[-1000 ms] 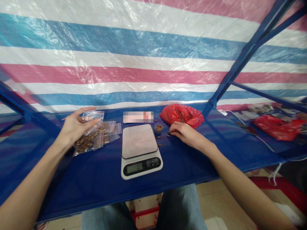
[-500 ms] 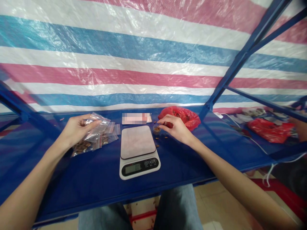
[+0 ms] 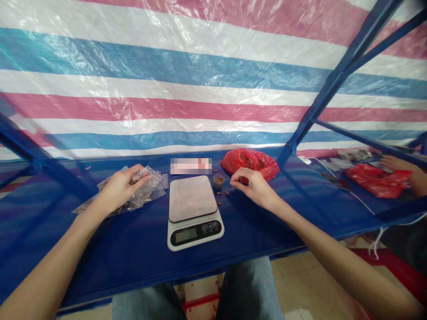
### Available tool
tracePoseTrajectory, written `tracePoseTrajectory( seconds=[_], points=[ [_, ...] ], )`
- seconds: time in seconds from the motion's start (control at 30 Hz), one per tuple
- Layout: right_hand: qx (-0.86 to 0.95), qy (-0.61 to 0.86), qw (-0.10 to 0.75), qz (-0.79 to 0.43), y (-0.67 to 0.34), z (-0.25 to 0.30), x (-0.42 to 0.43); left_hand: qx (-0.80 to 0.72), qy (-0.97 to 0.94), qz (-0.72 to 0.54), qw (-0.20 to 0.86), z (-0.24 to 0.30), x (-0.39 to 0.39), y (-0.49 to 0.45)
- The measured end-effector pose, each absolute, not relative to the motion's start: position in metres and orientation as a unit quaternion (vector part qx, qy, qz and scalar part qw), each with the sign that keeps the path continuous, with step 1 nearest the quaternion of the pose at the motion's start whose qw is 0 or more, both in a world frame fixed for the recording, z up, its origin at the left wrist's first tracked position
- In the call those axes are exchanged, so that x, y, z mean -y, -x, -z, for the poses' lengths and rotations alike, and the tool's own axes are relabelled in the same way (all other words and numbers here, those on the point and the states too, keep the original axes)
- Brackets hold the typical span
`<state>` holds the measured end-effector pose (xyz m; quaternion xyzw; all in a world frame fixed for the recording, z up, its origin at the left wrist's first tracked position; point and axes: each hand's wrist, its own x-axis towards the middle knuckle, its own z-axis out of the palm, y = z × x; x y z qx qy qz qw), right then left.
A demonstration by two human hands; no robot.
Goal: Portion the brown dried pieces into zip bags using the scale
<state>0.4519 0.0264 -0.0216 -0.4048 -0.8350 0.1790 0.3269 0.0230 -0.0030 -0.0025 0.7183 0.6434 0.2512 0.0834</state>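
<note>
Blue bench (image 3: 133, 253): digital scale (image 3: 192, 198) centre, red plastic bag (image 3: 250, 162) behind. L hand (image 3: 120, 190) gripping zip bags (image 3: 151, 192) of brown seeds. R hand (image 3: 253, 189) pinched, just beside small cup (image 3: 219, 181); held item unclear. Risk: loose seeds (image 3: 227, 193) rolling if brushed, bags spilling if unsealed.

A blue fabric shelf (image 3: 110, 262) is carrying a white digital scale (image 3: 195, 213) at its middle, with clear zip-lock bags (image 3: 153, 191) lying to the left. A small cup (image 3: 219, 181), loose brown seeds (image 3: 218, 192) and a red plastic bag (image 3: 248, 163) are resting just beyond and right of the scale.
</note>
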Motion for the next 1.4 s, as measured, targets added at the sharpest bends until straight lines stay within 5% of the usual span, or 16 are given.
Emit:
tracePoseTrajectory(
  seconds=[0.27,0.5,0.7,1.07,1.4],
  points=[
    [0.849,0.458,0.208,-0.164,-0.439,0.027,-0.017,-0.589,-0.768,-0.25,0.035,0.016,-0.006,-0.014],
    [0.809,0.422,0.376,-0.159,-0.435,0.008,-0.027,-0.553,-0.798,-0.236,0.03,0.013,-0.008,-0.014],
    [0.82,0.387,0.377,-0.192,-0.424,0.006,-0.031,-0.558,-0.792,-0.241,0.044,0.016,-0.009,-0.013],
    [0.918,0.367,0.147,-0.042,-0.42,0.027,-0.001,-0.554,-0.796,-0.24,0.043,0.017,-0.01,-0.011],
    [0.815,0.393,0.374,-0.201,-0.42,0.002,-0.035,-0.552,-0.8,-0.233,0.046,0.017,-0.01,-0.011]
  ],
)
